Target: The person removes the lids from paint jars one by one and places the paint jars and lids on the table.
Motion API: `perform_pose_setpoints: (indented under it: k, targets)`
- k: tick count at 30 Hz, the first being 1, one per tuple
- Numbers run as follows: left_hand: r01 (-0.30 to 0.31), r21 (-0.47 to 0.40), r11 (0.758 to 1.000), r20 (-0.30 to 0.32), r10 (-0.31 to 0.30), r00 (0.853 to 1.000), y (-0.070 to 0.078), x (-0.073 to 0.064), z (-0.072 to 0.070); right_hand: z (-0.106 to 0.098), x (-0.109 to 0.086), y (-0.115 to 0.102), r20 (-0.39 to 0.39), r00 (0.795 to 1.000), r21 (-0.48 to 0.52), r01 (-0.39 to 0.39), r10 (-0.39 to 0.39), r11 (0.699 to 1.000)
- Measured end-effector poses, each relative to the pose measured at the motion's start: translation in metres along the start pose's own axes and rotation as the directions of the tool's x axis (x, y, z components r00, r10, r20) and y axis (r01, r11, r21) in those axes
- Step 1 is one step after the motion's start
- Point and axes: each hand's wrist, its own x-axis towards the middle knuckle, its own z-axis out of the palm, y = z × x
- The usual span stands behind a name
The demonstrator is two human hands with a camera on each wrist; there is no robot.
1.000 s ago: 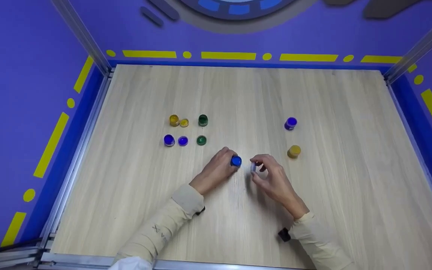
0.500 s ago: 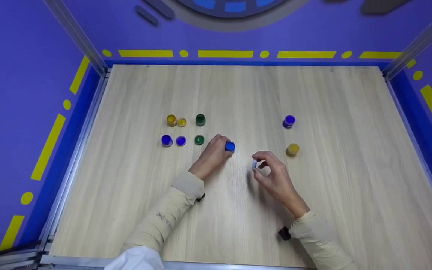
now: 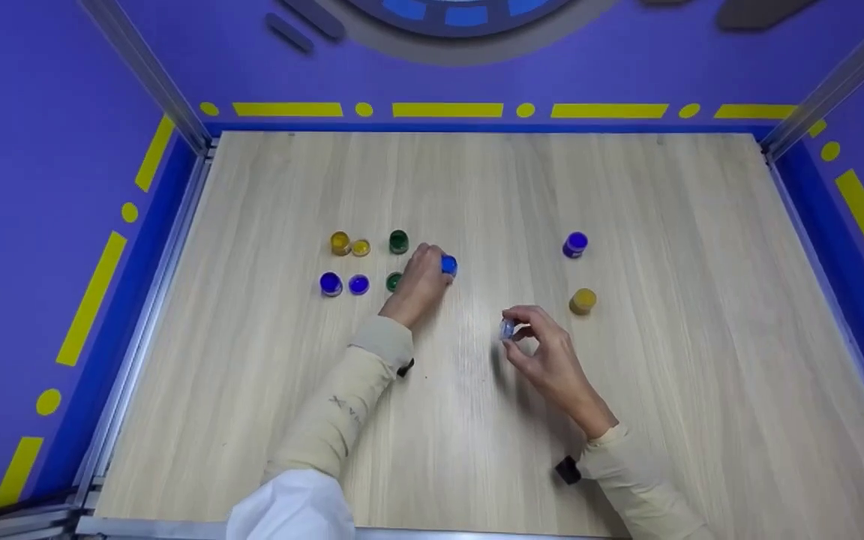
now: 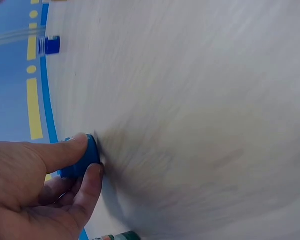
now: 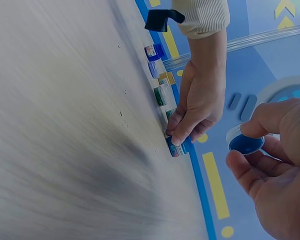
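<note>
In the head view my left hand [image 3: 418, 283] grips a small open paint jar [image 3: 448, 266] with blue paint, right of the green ones. The left wrist view shows thumb and fingers pinching this blue jar [image 4: 82, 159] by its sides; its base is at or very near the tabletop. Lower right, my right hand [image 3: 548, 356] holds a clear round lid [image 3: 507, 328] on edge between thumb and fingers, above the table. Blue paint coats the inside of the lid [image 5: 246, 142] in the right wrist view.
An open yellow jar [image 3: 340, 242] with its lid [image 3: 360, 247], an open purple-blue jar [image 3: 331, 283] with its lid [image 3: 358, 284], and a green jar [image 3: 398, 241] stand left. My left hand partly covers a green lid [image 3: 393, 282]. Purple [image 3: 575, 244] and yellow [image 3: 583, 301] jars stand right.
My left hand has carried the blue jar away from me and slightly left, up beside the green jar. My right hand stays in about the same place, with the lid turned slightly.
</note>
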Motion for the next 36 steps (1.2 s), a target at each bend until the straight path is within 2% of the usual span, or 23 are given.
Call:
perform_pose_setpoints:
  k: [5,9,18,27,36]
  targets:
    - [0.057,-0.024,0.998,-0.02,-0.057,0.998,0.003,0.013,-0.002,-0.004,0.008,-0.024,0.008,1.0,0.006,0.004,-0.004,1.0]
    - [0.078,-0.036,0.996,-0.039,-0.079,0.996,0.006,0.022,-0.002,-0.005,0.009,-0.027,0.003,1.0,0.002,0.008,-0.008,1.0]
    - [0.058,-0.05,0.997,-0.098,-0.063,0.993,0.006,0.037,-0.002,-0.005,0.009,-0.024,-0.001,1.0,0.012,-0.01,0.01,1.0]
    - [0.057,-0.052,0.997,-0.142,-0.064,0.988,0.005,0.044,-0.003,-0.005,0.006,-0.023,0.001,0.999,-0.01,-0.05,0.05,0.999]
    - [0.082,-0.017,0.997,-0.142,-0.083,0.986,0.008,0.044,-0.002,-0.002,-0.002,0.007,0.0,0.997,-0.035,-0.081,0.081,0.996]
